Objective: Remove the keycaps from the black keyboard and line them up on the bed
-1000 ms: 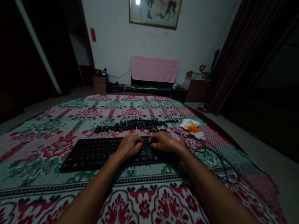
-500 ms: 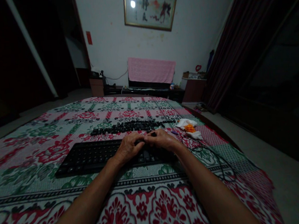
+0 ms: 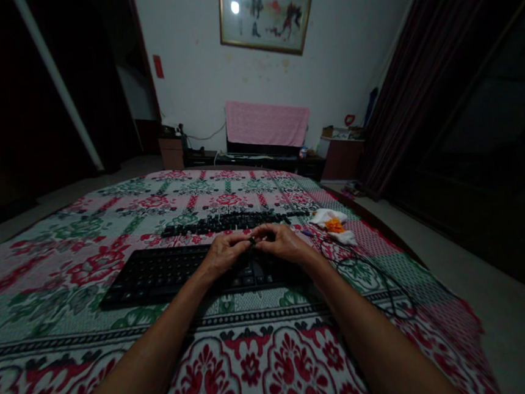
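A black keyboard [image 3: 154, 277] lies on the patterned cloth. Most of its left part shows no keycaps, while several caps sit on it near my hands. My left hand [image 3: 224, 253] is over the keyboard, thumb and forefinger closed on a small dark keycap [image 3: 251, 241]. From the other side, my right hand [image 3: 281, 243] meets it with its fingertips pinched on the same piece, which is mostly hidden. Beyond the keyboard, many loose black keycaps [image 3: 228, 222] lie in a long band.
White and orange cloths [image 3: 336, 224] lie right of the loose keycaps. A purple pen-like item [image 3: 307, 233] is beside them, and a black cable [image 3: 384, 281] loops along the right. The bed cover [image 3: 249, 357] spreads under everything. A pink towel [image 3: 268, 123] hangs at the far wall.
My fingertips have drawn slightly apart, and the small dark keycap shows between them. The right forefinger is raised and more arched. The keyboard and the loose keycaps lie as before.
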A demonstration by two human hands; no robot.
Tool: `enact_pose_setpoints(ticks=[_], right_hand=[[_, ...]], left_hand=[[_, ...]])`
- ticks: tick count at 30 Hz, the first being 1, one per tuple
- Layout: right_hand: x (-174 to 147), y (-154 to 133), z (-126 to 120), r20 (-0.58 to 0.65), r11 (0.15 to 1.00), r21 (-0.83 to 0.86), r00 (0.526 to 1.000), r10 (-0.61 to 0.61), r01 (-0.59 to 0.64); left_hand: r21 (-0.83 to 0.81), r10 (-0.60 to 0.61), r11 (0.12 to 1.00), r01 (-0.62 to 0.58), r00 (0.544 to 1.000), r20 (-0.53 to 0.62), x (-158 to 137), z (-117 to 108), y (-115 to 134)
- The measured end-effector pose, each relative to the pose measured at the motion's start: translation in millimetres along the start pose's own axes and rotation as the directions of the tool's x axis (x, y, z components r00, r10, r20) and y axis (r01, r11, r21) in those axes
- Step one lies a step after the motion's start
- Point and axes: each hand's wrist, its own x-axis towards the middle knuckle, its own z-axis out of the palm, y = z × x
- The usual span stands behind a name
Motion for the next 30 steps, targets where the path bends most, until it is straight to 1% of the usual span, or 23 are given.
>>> enact_pose_setpoints(ticks=[2, 3, 6, 9, 15, 21, 24, 26, 30], right_hand=[[0.8, 1.7, 2.6, -0.024, 0.994, -0.078, 0.997, -0.075, 0.073], [1.0, 1.6, 3.8, -0.047, 0.989, -0.121, 0.995, -0.092, 0.086], [1.1, -1.5, 6.9, -0.126, 0.976, -0.21, 0.988, -0.089, 0.061], [0.8, -5.7, 9.1, -0.141, 0.971, -0.236, 0.986, -0.084, 0.049], [0.8, -9.1, 8.2, -0.101, 0.965, -0.235, 0.985, -0.141, 0.114], [1.2, -8.2, 7.7, -0.112, 0.974, -0.21, 0.988, -0.107, 0.082], [0.8, -7.2, 7.5, -0.091, 0.979, -0.178, 0.989, -0.118, 0.101], [0.3, -6.2, 6.5, -0.084, 0.973, -0.194, 0.986, -0.145, 0.126], [-0.4, -3.2, 4.2, -0.057, 0.947, -0.28, 0.982, -0.178, 0.155]], left_hand=[[-0.009, -0.026, 1.0, 0.026, 1.0, -0.006, 0.0, 0.0, 0.6], [-0.017, -0.034, 0.999, 0.034, 0.999, -0.021, -0.3, 0.2, 2.2], [-0.053, -0.052, 0.997, 0.047, 0.993, -0.102, -1.6, 1.4, 10.0], [-0.097, -0.083, 0.993, 0.07, 0.987, -0.14, -2.4, 2.0, 16.5], [-0.106, -0.104, 0.99, 0.09, 0.986, -0.129, -1.4, 0.5, 16.8], [-0.067, -0.097, 0.994, 0.091, 0.99, -0.1, -3.2, 1.8, 19.8], [-0.067, -0.092, 0.994, 0.086, 0.992, -0.092, -3.5, 2.0, 19.7], [-0.054, -0.093, 0.995, 0.088, 0.992, -0.087, -3.3, 1.7, 19.1], [-0.01, -0.097, 0.995, 0.097, 0.994, -0.055, -3.6, 0.8, 19.3]])
